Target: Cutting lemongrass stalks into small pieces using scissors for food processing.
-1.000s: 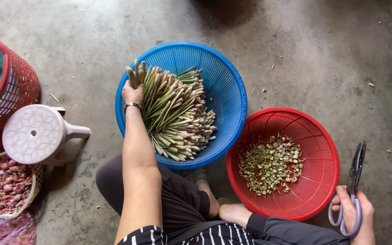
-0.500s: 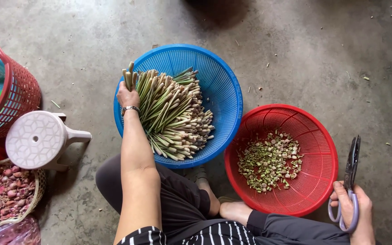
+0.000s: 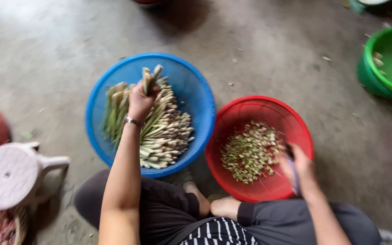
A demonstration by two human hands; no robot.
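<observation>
Lemongrass stalks: few gripped in left hand, closed round mid-length, above blue basket. Likely light, stiff, fibrous; best held mid-stalk. Right hand: blurred, over red basket of cut bits, closed on scissors. Left: white stool. Far right: green tub. Nothing in way.

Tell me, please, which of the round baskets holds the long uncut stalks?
The blue basket under the left hand; the red basket holds only small cut pieces, and the green one is nearly empty.
</observation>
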